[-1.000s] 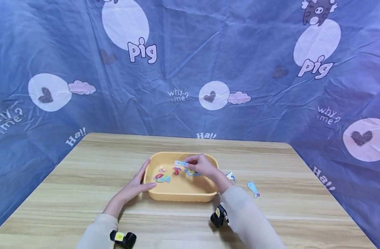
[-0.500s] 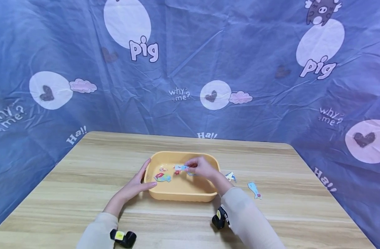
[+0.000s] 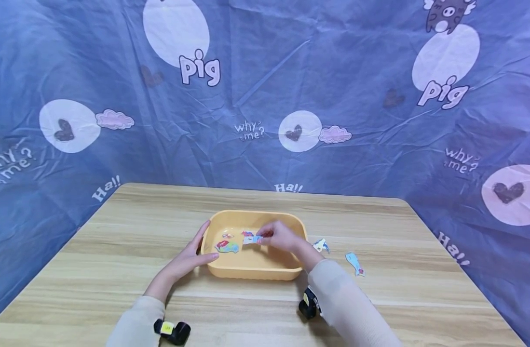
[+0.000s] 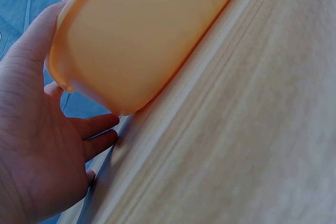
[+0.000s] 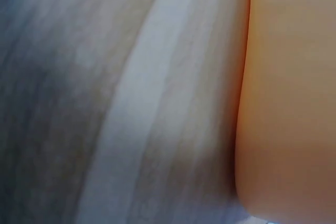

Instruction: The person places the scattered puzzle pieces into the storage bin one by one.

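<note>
A yellow-orange plastic basin (image 3: 256, 274) sits on the table. My left hand (image 3: 187, 258) holds its left side, thumb over the rim and other fingers along the outside; the left wrist view shows this hand (image 4: 42, 129) by the basin's wall (image 4: 136, 35). Inside the basin, my right hand (image 3: 278, 235) pinches a flat light-blue cutout piece (image 3: 250, 240). A red-and-green piece (image 3: 227, 246), a small red-and-white piece (image 3: 227, 235) and a partly covered red piece (image 3: 247, 233) are also in there. In the right wrist view only the basin's wall (image 5: 289, 93) and table show; the hand is outside it.
To the basin's right on the wooden table (image 3: 117, 270) lie a blue-and-white piece (image 3: 321, 246) and a long light-blue piece (image 3: 355, 264). A blue printed cloth (image 3: 256, 96) hangs behind the table and at both sides.
My right hand has moved the light-blue piece slightly down and toward the near side within the basin. The left hand stays on the basin's side.
</note>
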`<state>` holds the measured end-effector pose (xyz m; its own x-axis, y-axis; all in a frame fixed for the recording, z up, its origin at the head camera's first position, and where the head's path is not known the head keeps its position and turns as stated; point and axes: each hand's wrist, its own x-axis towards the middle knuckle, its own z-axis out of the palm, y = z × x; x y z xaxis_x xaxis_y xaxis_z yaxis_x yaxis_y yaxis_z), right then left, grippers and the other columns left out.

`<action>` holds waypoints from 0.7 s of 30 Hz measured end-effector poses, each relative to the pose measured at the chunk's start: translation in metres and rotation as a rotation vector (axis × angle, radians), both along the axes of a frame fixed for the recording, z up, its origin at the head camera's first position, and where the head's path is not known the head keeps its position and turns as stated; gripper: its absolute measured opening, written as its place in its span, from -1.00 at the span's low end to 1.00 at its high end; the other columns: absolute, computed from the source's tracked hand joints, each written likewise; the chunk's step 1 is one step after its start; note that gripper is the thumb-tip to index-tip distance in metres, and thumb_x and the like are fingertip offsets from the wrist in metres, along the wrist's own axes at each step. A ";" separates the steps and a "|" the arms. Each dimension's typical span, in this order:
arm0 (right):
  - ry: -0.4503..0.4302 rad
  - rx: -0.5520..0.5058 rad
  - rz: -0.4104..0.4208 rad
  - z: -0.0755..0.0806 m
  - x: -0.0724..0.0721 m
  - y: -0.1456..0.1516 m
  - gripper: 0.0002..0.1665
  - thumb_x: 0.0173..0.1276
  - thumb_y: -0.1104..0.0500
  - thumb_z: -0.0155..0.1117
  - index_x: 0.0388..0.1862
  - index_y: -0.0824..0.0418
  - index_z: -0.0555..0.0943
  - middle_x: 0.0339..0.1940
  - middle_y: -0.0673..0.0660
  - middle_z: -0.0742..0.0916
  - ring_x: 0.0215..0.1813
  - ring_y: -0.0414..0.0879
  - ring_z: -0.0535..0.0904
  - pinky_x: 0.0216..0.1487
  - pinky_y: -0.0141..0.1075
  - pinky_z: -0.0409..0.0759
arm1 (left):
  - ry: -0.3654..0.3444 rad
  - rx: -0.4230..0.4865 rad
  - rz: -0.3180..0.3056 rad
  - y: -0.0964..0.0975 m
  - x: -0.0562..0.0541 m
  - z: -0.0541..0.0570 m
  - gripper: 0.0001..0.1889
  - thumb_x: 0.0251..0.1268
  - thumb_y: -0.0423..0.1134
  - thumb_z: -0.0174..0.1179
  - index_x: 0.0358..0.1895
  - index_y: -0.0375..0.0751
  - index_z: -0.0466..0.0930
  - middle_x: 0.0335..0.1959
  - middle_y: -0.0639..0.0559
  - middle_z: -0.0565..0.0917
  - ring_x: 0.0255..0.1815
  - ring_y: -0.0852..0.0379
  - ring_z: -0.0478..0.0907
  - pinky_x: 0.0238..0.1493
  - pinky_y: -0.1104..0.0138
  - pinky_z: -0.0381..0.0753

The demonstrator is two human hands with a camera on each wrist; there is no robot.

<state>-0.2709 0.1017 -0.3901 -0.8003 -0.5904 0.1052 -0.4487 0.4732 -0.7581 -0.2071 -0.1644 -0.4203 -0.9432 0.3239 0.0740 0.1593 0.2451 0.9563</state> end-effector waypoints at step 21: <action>-0.005 0.103 0.019 -0.001 0.001 -0.002 -0.83 0.06 0.27 0.28 -0.34 0.29 0.64 -0.48 -0.02 0.61 -0.45 -0.21 0.41 -0.43 -0.41 0.42 | -0.014 -0.019 0.013 0.001 0.001 0.002 -0.07 -0.01 -0.10 0.21 0.35 0.14 -0.27 0.34 -0.13 -0.21 0.30 -0.07 -0.25 0.19 -0.02 -0.23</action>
